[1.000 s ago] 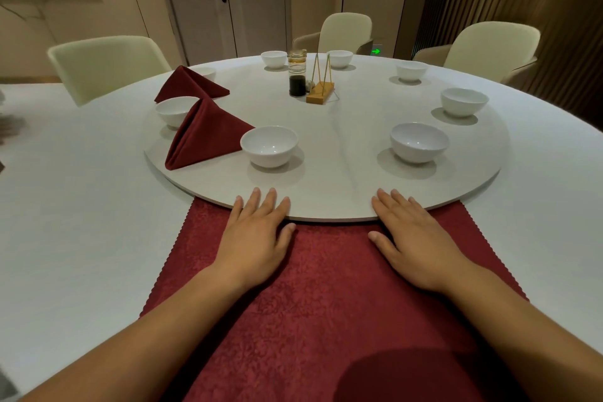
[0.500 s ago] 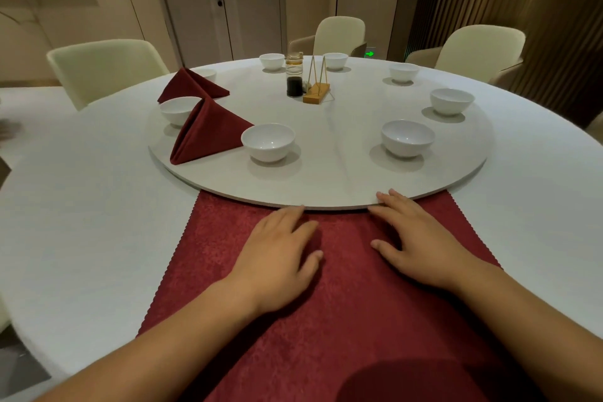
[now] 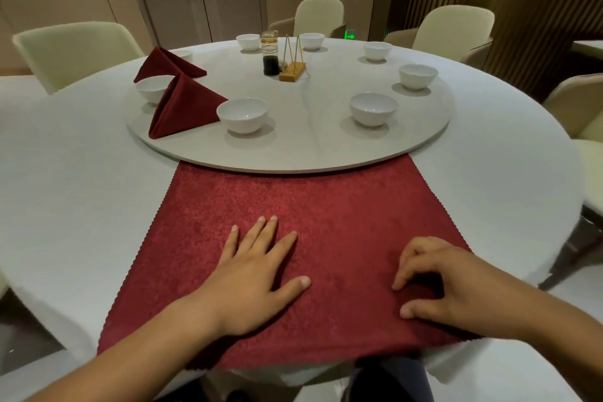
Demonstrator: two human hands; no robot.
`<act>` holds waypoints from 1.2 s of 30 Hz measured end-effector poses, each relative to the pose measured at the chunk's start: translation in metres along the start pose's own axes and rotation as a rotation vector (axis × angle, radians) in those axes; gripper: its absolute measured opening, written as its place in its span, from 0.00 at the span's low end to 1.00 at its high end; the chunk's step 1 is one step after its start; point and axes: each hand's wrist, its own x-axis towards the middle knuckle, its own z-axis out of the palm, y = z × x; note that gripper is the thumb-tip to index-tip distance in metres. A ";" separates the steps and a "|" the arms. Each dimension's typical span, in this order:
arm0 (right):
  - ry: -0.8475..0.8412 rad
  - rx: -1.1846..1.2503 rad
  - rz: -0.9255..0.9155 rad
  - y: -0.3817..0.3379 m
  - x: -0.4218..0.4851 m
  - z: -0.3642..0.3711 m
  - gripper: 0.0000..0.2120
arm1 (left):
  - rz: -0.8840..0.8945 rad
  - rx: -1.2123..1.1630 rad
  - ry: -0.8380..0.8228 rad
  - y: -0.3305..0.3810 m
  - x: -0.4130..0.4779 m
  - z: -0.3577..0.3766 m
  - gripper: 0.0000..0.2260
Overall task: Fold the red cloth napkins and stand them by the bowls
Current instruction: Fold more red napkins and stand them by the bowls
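A red napkin lies spread flat on the near part of the white table. It is textured, with zigzag side edges. Its far edge meets the turntable rim and its near edge hangs over the table edge. The left hand rests flat on it, fingers straight. The right hand sets curled fingertips near the cloth's near right corner; whether it pinches the cloth, I cannot tell

Under my left hand the red napkin is matt, grainy cloth; the bowl looks glossy, the turntable smooth.
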 end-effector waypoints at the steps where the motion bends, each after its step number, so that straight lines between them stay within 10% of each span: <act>1: -0.018 -0.007 0.009 0.000 -0.002 0.001 0.11 | 0.001 -0.002 0.004 -0.001 0.000 0.001 0.42; 36: -0.055 0.060 0.012 -0.004 0.001 0.007 0.03 | 0.003 -0.089 0.102 -0.002 -0.001 0.008 0.41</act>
